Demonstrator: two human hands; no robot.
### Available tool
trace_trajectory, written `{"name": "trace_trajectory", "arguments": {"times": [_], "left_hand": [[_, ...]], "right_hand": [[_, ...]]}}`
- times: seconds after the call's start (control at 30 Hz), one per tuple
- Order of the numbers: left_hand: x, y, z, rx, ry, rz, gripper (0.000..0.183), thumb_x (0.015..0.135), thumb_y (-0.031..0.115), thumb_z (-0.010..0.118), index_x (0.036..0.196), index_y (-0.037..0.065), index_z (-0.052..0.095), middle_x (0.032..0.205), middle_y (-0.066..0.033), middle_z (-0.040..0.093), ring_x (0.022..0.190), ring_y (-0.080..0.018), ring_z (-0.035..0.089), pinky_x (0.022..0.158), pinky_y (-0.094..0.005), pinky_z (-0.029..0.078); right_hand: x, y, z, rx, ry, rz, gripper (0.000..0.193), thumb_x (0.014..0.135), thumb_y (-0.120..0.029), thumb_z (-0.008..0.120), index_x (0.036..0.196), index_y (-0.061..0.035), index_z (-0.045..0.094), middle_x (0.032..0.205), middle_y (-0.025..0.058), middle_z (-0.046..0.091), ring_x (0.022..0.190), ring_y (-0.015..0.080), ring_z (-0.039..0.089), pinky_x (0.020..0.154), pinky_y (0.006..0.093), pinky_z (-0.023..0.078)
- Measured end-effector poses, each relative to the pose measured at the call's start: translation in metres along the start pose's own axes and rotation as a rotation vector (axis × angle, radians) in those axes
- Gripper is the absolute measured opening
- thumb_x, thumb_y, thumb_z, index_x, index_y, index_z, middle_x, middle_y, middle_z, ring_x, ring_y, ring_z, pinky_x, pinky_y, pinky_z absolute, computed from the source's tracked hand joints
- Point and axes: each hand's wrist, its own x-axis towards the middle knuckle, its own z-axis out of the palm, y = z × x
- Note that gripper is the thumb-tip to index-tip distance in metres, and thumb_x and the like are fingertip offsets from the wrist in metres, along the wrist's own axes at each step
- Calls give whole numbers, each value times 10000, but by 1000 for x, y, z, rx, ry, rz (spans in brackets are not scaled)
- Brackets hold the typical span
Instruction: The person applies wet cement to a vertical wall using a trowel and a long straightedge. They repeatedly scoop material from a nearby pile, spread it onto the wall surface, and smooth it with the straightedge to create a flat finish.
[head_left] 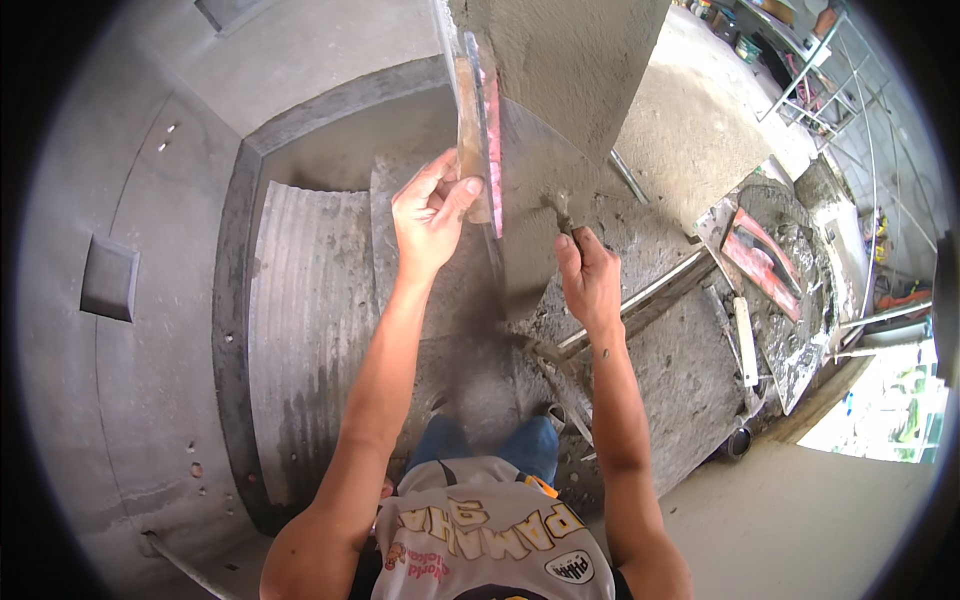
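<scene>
My left hand [432,212] is closed around a long, narrow, mortar-stained straightedge strip [468,110], held upright along the left edge of a plastered column [560,60]. A pink strip [492,150] runs alongside it. To the right, my right hand [592,275] grips the handle of a small mortar-smeared trowel [562,212]. Its grey blade is hard to make out against the grey surface behind it. Both forearms reach forward from the lower edge, and the two hands are apart.
At right, a board [795,370] carries wet mortar [790,215] and a red plastering float [762,262]. A white-handled tool [745,340] lies beside it. Corrugated sheet [305,330] stands left, near a grey wall [165,250]. Metal scaffolding [815,75] rises at far right.
</scene>
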Motion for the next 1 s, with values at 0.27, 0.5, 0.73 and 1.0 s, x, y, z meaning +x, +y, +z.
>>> {"name": "trace_trajectory", "arguments": {"times": [0.27, 0.5, 0.73, 1.0], "left_hand": [[12, 18, 7, 10, 27, 52, 387, 809, 72, 696, 1157, -55, 581, 909, -54, 613, 772, -80, 570, 659, -198, 470], [21, 26, 10, 7, 48, 58, 418, 810, 83, 699, 1166, -84, 557, 925, -54, 601, 765, -79, 558, 657, -192, 463], [20, 23, 9, 9, 51, 68, 401, 817, 64, 687, 1172, -71, 561, 911, -46, 591, 755, -75, 546, 647, -184, 451], [3, 4, 4, 67, 8, 52, 387, 806, 48, 692, 1159, -61, 576, 867, -34, 587, 728, -69, 534, 623, -178, 432]], "right_hand": [[6, -15, -5, 78, 61, -22, 316, 909, -278, 531, 802, 19, 520, 569, 140, 461, 499, 206, 406, 513, 320, 407], [12, -29, -15, 29, 48, -43, 314, 905, -272, 528, 791, 19, 506, 577, 157, 456, 505, 233, 392, 521, 329, 407], [15, -41, -21, -30, 6, 13, 255, 861, -224, 551, 1004, -17, 594, 706, 245, 588, 687, 428, 584, 587, 448, 458], [4, -21, -6, -34, 50, -17, 222, 878, -222, 548, 868, 0, 537, 659, 221, 518, 596, 392, 485, 547, 397, 432]]}}
